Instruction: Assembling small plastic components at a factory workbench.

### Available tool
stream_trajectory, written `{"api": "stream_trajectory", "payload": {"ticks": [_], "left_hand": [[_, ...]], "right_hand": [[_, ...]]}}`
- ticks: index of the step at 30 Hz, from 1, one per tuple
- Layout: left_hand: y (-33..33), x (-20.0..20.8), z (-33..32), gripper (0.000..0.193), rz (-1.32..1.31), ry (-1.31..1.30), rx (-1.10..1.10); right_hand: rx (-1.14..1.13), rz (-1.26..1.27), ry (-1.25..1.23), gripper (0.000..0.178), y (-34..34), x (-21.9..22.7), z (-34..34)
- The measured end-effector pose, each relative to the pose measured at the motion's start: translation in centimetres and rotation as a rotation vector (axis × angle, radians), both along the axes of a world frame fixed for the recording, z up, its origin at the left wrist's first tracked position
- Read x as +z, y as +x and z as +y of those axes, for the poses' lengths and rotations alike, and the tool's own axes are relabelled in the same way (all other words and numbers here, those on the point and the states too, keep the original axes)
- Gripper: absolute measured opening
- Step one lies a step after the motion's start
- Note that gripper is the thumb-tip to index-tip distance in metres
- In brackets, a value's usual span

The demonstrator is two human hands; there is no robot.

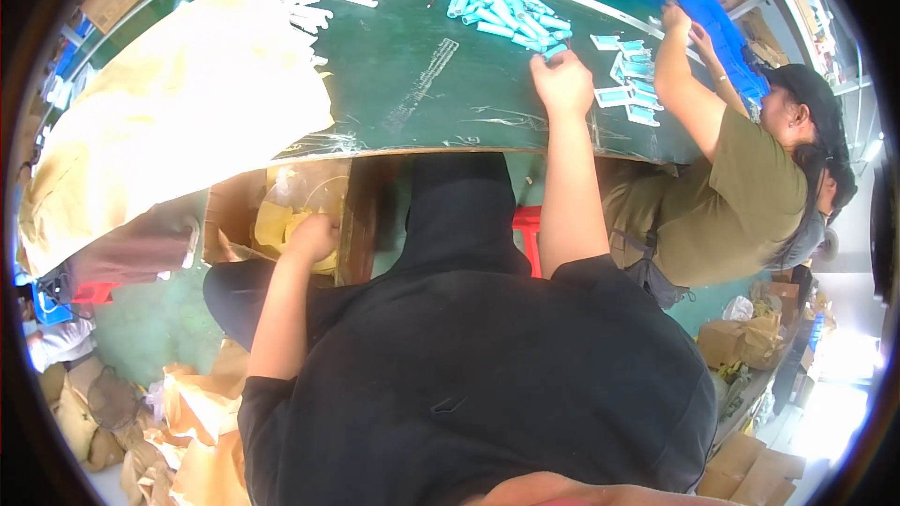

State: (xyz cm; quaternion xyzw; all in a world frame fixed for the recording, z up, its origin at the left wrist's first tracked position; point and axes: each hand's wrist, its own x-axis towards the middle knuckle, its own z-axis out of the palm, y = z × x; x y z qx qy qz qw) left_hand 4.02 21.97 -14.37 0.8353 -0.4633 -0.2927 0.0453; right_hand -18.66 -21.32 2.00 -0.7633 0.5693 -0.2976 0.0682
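On the green table, my right hand (564,84) is closed at the near edge of a pile of teal cylinders (502,9) that look like battery cells. Its fingertips pinch one teal cylinder (555,51). Below the table edge, my left hand (315,237) is curled over an open cardboard box (230,211). Yellow material (275,223) lies in the box beside its fingers. Whatever the left fingers hold, if anything, is hidden.
White trays with teal pieces (630,75) lie right of my right hand. A co-worker (741,178) reaches over the table there. Brown paper (187,103) covers the table's left part, with white plastic parts (309,5) behind. A red stool (530,225) stands below.
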Motion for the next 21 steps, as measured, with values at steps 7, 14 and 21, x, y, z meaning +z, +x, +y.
{"api": "stream_trajectory", "payload": {"ticks": [7,14,21], "left_hand": [[-8.7,15.9,-6.7,0.029,-0.041,0.223,-0.116],[-8.7,23.2,-13.4,0.009,0.344,-0.760,-0.531],[0.4,22.2,-28.7,0.055,-0.461,-0.177,0.049]], "right_hand": [[0.232,-0.366,-0.078,0.022,-1.8,-1.7,-2.3],[0.683,-0.943,0.060,0.019,-0.9,-1.6,-2.6],[0.779,-0.891,0.642,0.024,0.0,-2.3,-2.9]]}}
